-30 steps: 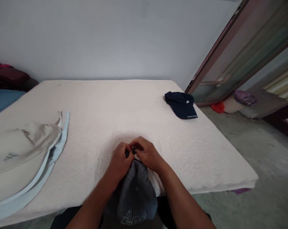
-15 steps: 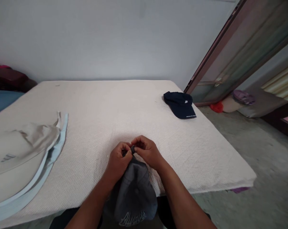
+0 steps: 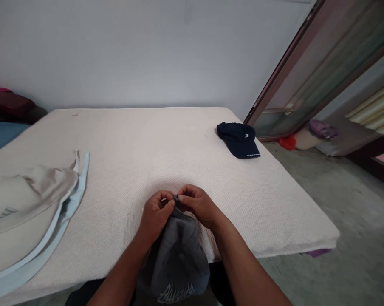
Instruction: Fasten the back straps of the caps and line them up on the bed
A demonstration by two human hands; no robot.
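A dark grey cap (image 3: 181, 255) with light script lettering hangs at the table's front edge, its back strap end upward. My left hand (image 3: 156, 211) pinches the strap from the left side. From the right, my right hand (image 3: 196, 204) pinches the same strap, and the fingertips of both hands almost meet. Just what part of the strap closure lies between the fingers is too small to make out.
A navy cap (image 3: 238, 139) lies at the right of the white-covered table (image 3: 131, 140). At the left, a beige visor hat (image 3: 29, 199) rests on a light blue one (image 3: 79, 191). A wall stands behind, with a sliding door (image 3: 284, 76) on the right.
My hands have drawn slightly closer together on the strap, which shows less between the fingertips. The grey cap stays in nearly the same place; the view has shifted a little.
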